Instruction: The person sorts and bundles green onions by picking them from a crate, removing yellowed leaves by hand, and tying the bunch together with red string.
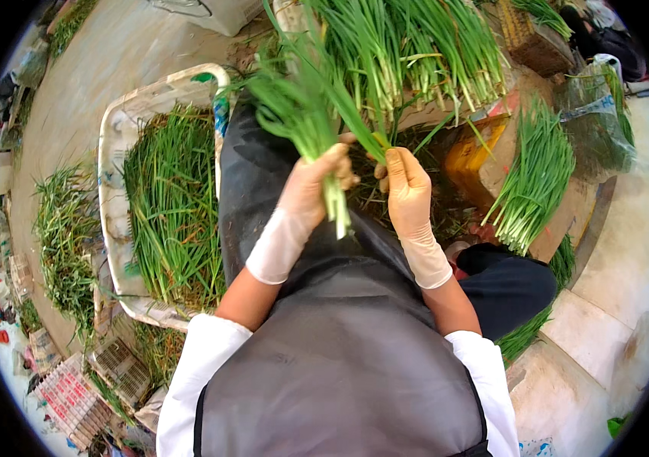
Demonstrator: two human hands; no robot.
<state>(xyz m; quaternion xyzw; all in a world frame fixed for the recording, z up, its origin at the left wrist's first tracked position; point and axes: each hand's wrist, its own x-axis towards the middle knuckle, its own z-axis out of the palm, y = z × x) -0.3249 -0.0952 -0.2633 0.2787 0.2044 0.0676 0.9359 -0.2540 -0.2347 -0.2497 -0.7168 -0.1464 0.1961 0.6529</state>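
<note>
My left hand, in a pale rubber glove, is closed around a small bunch of garlic chives. The pale stem ends poke out below the fist, and the leafy tops are blurred. In my right hand, gloved alike, a few long green leaves are pinched between thumb and fingers. Both hands are above my dark apron, side by side with a gap between them. Just beyond them, several trimmed bunches of chives lie in rows with their pale stems towards me.
At left stands a white plastic basket of loose chives. More greens lie on the floor beyond it. On the right, a neat chive bundle lies near a clear plastic bag. Yellow crate parts show beneath it.
</note>
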